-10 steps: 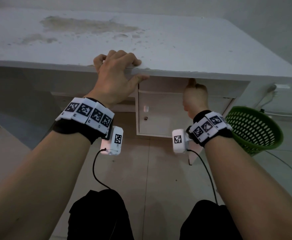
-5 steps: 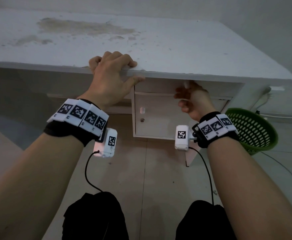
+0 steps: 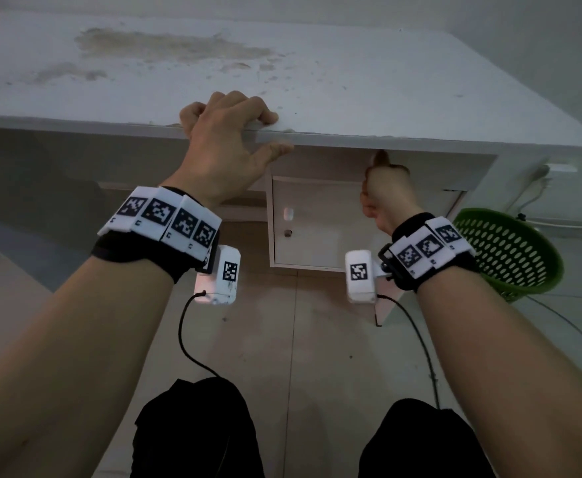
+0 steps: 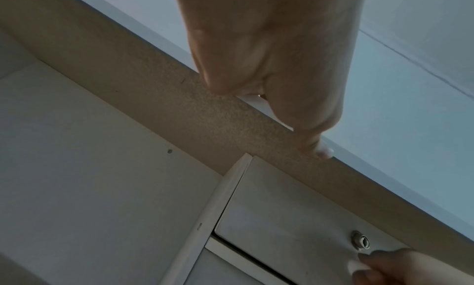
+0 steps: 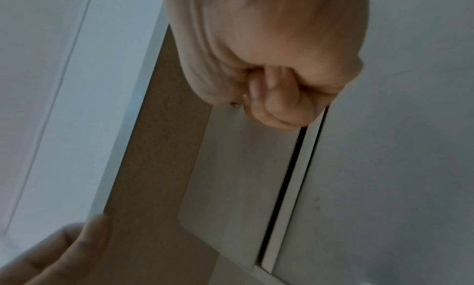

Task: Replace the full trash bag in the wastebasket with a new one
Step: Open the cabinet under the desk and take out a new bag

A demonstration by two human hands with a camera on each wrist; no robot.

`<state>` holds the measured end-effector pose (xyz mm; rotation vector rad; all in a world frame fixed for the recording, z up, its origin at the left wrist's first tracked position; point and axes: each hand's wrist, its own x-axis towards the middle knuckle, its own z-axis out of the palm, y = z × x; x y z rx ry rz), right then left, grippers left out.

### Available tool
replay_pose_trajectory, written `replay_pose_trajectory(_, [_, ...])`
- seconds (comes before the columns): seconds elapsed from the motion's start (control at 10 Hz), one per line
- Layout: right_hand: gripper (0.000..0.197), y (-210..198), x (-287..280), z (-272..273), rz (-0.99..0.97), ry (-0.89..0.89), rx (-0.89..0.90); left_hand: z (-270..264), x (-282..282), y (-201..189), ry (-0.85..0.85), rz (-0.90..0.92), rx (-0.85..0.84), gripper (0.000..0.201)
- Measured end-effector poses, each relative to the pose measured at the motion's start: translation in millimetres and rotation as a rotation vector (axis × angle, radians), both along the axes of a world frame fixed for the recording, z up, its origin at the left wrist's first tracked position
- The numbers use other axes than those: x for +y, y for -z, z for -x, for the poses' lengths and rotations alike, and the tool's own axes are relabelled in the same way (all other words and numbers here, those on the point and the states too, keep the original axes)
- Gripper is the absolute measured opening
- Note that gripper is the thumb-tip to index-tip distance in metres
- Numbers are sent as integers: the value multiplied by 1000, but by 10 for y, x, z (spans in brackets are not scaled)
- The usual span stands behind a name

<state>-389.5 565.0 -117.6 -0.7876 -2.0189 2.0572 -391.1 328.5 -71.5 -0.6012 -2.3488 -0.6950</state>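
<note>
The green perforated wastebasket [image 3: 510, 250] stands on the floor to the right of the white desk [image 3: 317, 74]; I see no bag in it. My left hand [image 3: 227, 132] grips the desk's front edge, fingers on top and thumb underneath [image 4: 269, 56]. My right hand [image 3: 386, 188] is curled into a fist against the drawer front [image 3: 324, 163] just under the desktop. In the right wrist view the fingers [image 5: 269, 86] are folded into the palm with nothing in them. The drawer [image 5: 243, 167] looks closed, with a small lock [image 4: 360, 241] on its face.
A white cabinet door [image 3: 317, 229] sits below the drawer. A wall socket with cables [image 3: 544, 174] is behind the basket, and a cable trails on the tiled floor to its right. My knees [image 3: 196, 429] are at the bottom.
Half a second ago my right hand was turned sideways at the drawer with its fingers showing; now it is a fist against the drawer front again. My left hand kept its hold.
</note>
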Motion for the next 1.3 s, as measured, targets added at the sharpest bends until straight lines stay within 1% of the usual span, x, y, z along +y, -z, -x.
replay_pose_trajectory(0.1, [34,21,122,-28,-108,-55,57,-12,12,-2,6,5,1,49])
replay_pose_trajectory(0.2, [37,83,39,-157,-105,-43,94,-38,5,-1,-1,10,13,50])
replay_pose_trajectory(0.3, [41,92,-174,-565,-108,13,67,-83,13,-30,-6,14,3,49])
replay_pose_trajectory(0.4, [48,96,-161,-766,-114,11,75,-125,25,-121,-21,76,-53,46])
replay_pose_trajectory(0.5, [53,177,-113,-1063,-180,-44,90,-131,-34,-206,-5,75,-164,42])
replay_pose_trajectory(0.6, [60,351,-96,-1441,-232,-71,62,-164,-90,-293,87,-11,-252,29])
replay_pose_trajectory(0.7, [54,442,-85,-1715,-145,-80,83,-206,-31,-325,217,82,-187,19])
replay_pose_trajectory(0.8, [48,427,-67,-1755,-108,-105,107,-267,142,-313,376,408,-123,34])
replay_pose_trajectory(0.9, [50,439,-64,-1724,-121,-112,99,-272,347,-322,337,710,-181,62])
replay_pose_trajectory(1.0, [47,452,-51,-1725,-93,-119,97,-255,477,-366,309,805,-248,63])
replay_pose_trajectory(1.1, [43,447,-41,-1722,-66,-122,99,-270,519,-390,313,815,-288,34])
replay_pose_trajectory(1.2, [41,439,-40,-1719,-45,-135,94,-341,465,-423,458,590,-301,4])
replay_pose_trajectory(1.3, [41,425,-44,-1716,-39,-163,91,-457,354,-619,622,131,-203,7])
